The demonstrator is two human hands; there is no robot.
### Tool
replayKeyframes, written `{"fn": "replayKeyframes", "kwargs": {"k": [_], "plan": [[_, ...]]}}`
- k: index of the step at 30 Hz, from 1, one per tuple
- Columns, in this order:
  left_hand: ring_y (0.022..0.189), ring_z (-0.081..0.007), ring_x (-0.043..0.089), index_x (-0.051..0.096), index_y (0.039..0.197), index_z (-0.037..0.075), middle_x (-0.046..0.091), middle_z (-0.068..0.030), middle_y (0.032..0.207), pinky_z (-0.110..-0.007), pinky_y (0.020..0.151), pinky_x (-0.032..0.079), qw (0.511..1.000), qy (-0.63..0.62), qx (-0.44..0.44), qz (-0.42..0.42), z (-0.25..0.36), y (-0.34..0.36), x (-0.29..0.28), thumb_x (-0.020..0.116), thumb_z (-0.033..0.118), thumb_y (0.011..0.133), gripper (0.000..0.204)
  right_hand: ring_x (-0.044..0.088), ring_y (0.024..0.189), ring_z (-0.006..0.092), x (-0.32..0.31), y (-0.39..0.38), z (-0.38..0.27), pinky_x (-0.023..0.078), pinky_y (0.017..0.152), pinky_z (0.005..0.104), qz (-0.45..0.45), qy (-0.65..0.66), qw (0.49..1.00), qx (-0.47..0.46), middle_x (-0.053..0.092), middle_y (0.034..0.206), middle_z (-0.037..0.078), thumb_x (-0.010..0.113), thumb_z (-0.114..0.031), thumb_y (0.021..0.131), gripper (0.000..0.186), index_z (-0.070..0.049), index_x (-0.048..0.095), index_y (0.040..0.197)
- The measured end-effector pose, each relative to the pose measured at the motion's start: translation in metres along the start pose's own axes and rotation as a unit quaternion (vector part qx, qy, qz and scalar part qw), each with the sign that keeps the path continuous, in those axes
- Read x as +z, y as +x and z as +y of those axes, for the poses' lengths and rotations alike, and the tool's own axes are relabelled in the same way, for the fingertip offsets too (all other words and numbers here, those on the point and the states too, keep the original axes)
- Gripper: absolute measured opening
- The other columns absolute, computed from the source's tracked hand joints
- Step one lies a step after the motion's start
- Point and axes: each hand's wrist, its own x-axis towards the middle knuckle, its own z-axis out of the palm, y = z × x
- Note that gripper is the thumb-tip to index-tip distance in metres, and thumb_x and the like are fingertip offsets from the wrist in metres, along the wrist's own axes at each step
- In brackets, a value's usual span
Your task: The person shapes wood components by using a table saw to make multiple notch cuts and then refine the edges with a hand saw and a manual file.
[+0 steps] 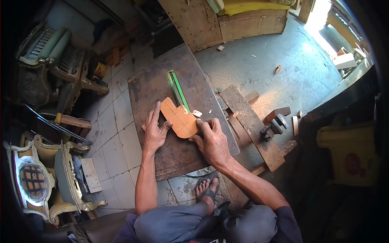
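At the lower left of the frame stands a carved chair frame (40, 178), and more ornate chair parts (56, 52) stack at the upper left. Toward the middle is the dark surface (162, 162), where the left hand (154, 131) lies with thumb and fingers apart, against the left edge of a flat, orange-brown wooden piece (181, 123). This piece is at the centre of the frame, at the near end of a green-edged slot (178, 91). Its outline already has a stepped notch in the upper edge and a rounded lower end, and drawn lines cross its face. A ragged pale patch at the notch suggests that shaping is only partly done, with the edge there left rough. A loose wood chip (197, 114) rests just beside it. The right hand (210, 139) has its grip pinched on the piece's right corner. Farther right, a dark metal tool (276, 127) sits by a worn plank (251, 127), near sawdust (265, 101) on the floor.
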Motion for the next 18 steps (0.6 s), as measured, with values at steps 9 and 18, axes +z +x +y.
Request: {"fn": "replayKeyframes", "kwargs": {"k": [9, 18], "plan": [[0.119, -0.0330, 0.060, 0.037, 0.159, 0.007, 0.057, -0.0184, 0.141, -0.047, 0.104, 0.044, 0.999, 0.012, 0.024, 0.019, -0.0030, 0.0001, 0.0023, 0.054, 0.080, 0.085, 0.105, 0.067, 0.093, 0.0330, -0.0015, 0.0007, -0.0039, 0.058, 0.077, 0.0421, 0.002, -0.002, 1.000, 0.006, 0.058, 0.109, 0.017, 0.088, -0.017, 0.076, 0.058, -0.002, 0.062, 0.126], [0.125, -0.0386, 0.060, 0.040, 0.155, 0.000, 0.059, -0.0237, 0.136, -0.046, 0.104, 0.048, 0.999, -0.011, 0.026, 0.017, 0.0015, 0.0031, -0.0002, 0.057, 0.074, 0.087, 0.102, 0.067, 0.092, 0.0323, 0.0014, 0.0024, -0.0012, 0.058, 0.075, 0.0418, 0.007, -0.009, 1.000, -0.001, 0.058, 0.109, 0.016, 0.089, -0.017, 0.075, 0.058, -0.002, 0.062, 0.125]]}}
